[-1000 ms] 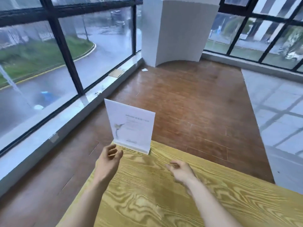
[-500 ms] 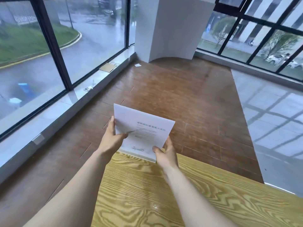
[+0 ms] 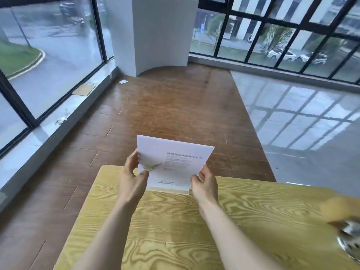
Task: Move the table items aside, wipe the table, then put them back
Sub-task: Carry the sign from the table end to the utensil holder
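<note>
A white sign stand (image 3: pixel 175 162) with printed text and a small bird picture is held at the far edge of the yellow wood-grain table (image 3: pixel 175 230). My left hand (image 3: pixel 132 182) grips its left edge, thumb on the front face. My right hand (image 3: pixel 204 184) pinches its lower right corner. The stand tilts back, and whether its base touches the tabletop I cannot tell.
A blurred yellow and metallic object (image 3: pixel 344 225) lies at the table's right edge. Beyond the table are a brown wooden floor (image 3: pixel 165 114), a white pillar (image 3: pixel 161 34) and large windows. A low sill (image 3: pixel 48 129) runs along the left wall.
Both hands went from hovering above the table to gripping the sign stand's two sides. The view has turned right, bringing the blurred object into sight.
</note>
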Tool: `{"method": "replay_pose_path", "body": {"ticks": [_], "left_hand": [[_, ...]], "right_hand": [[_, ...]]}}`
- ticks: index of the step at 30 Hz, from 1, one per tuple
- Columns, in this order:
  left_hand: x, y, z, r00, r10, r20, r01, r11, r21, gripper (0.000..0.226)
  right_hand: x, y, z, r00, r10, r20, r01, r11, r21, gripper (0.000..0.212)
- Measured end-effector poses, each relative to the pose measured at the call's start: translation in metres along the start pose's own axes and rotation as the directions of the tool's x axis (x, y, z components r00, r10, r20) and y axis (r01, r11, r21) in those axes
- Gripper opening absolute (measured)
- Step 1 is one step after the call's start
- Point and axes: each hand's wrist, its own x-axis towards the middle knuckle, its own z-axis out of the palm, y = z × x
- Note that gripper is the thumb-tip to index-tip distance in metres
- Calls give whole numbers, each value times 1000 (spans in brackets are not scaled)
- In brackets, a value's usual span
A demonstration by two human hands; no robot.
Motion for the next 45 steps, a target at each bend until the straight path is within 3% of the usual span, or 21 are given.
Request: {"method": "replay_pose_path", "body": {"ticks": [8,13,15,18,21,27,37,42,45], "left_hand": [[-139,31,204,963,90,255,-99,995,22,72],[-252,37,345,905,122,408,-185,975,119,64],[-298,37,397,883,110,456,-197,969,148,61],[-353,35,456,862,97,497,-201,967,159,62],[-395,30,498,843,43,537,-154,974,164,63],[-433,13,537,826,-17,563,-104,978,182,63],[-438,4,545,821,-54,568,-113,960,256,68],[-431,2,521,832,-46,553,-132,952,277,67],[-417,-9,486,852,-31,522,-155,938,309,64]], "right_hand": [[-33,66,-260,950,27,-312,-42,998,-42,34],[-54,136,-431,843,126,-523,-179,982,-52,19],[-61,160,-493,791,146,-594,-214,976,-46,22],[-67,188,-567,750,176,-637,-243,970,-18,22],[-69,212,-619,748,221,-626,-281,960,3,7],[-59,234,-670,769,235,-595,-286,958,9,29],[-47,246,-674,797,285,-532,-273,956,103,45],[-45,262,-655,723,363,-588,-372,921,112,58],[-58,272,-627,656,396,-642,-449,889,90,49]]}}
